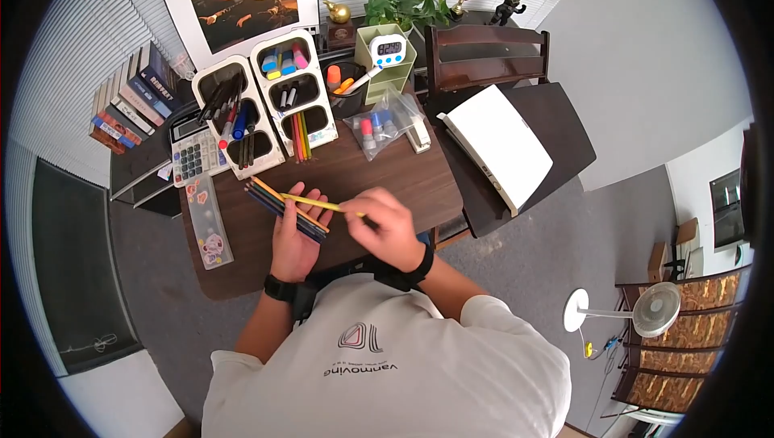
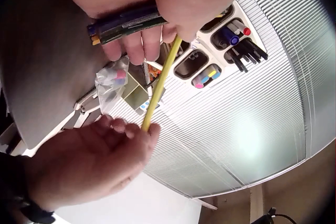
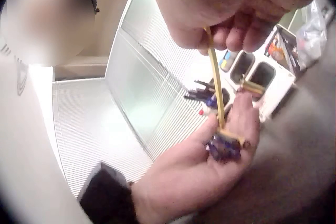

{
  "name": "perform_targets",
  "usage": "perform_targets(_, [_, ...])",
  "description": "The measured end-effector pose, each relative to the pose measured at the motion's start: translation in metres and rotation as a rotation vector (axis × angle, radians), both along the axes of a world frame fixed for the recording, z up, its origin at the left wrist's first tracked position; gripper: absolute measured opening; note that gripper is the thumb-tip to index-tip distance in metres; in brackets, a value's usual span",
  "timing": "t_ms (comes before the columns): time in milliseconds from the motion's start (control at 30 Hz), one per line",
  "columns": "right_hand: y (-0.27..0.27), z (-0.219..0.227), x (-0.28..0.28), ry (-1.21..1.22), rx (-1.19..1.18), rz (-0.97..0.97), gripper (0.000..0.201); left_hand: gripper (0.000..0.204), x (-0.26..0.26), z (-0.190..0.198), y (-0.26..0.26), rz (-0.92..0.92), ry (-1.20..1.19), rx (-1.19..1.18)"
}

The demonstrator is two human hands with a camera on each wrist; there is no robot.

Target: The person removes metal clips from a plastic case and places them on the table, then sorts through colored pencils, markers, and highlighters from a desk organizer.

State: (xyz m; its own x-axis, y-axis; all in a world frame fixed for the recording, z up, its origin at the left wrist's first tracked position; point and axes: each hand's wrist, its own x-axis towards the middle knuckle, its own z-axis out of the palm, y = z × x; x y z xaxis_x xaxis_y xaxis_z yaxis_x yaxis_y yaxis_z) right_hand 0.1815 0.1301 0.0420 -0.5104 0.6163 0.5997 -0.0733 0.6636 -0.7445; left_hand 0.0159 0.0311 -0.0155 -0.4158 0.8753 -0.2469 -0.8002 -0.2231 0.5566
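Observation:
My left hand [image 1: 297, 244] holds a bundle of dark pencils [image 1: 278, 206] over the front of the table, thumb lying across them. One orange pencil [image 1: 270, 188] is in that bundle too. Between the thumb and fingers of my right hand [image 1: 383, 224] is the end of a yellow pencil [image 2: 160, 85]. Its other end reaches the bundle at the left hand, as the right wrist view also shows. Behind the hands, a white organizer [image 1: 278, 148] has several pencils [image 1: 301, 135] standing in its front right compartment.
A clear sticker-covered pencil case [image 1: 211, 224] lies at the table's left, near a calculator [image 1: 193, 156]. Beyond the hands are a plastic bag [image 1: 383, 127], a stapler [image 1: 418, 133] and a black pen cup [image 1: 347, 99]. A white box [image 1: 504, 143] rests on the chair side.

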Motion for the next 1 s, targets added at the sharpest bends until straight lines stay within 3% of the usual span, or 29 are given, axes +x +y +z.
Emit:
perform_targets(167, [0.032,0.022,0.004,0.123,0.132,-0.188,0.023,0.050,-0.002,0.003,0.000,-0.064,0.062,-0.071])
perform_targets(300, [0.051,0.015,-0.026,0.007,0.167,-0.287,0.021,0.053,-0.002,0.004,0.000,-0.129,0.072,-0.070])
perform_targets(367, [0.060,0.005,-0.046,-0.047,0.275,-0.268,0.024,0.055,-0.004,0.001,-0.001,-0.149,0.064,-0.062])
perform_targets(633, [0.065,-0.008,-0.082,-0.156,0.144,-0.103,0.030,0.062,-0.007,-0.001,-0.005,-0.168,-0.017,0.025])
perform_targets(733, [0.060,-0.007,-0.075,-0.142,0.107,-0.064,0.032,0.065,-0.007,-0.005,-0.004,-0.154,-0.022,0.052])
perform_targets(900, [0.034,-0.011,-0.043,-0.080,0.090,-0.101,0.026,0.053,-0.007,-0.010,-0.003,-0.089,0.037,-0.020])
perform_targets(967, [0.017,-0.015,-0.027,-0.220,-0.102,-0.034,0.019,0.048,-0.005,-0.006,-0.001,-0.059,0.015,0.003])
perform_targets(1000, [0.012,-0.015,-0.024,-0.251,-0.059,-0.001,0.019,0.044,-0.003,-0.005,-0.002,-0.032,-0.002,0.025])
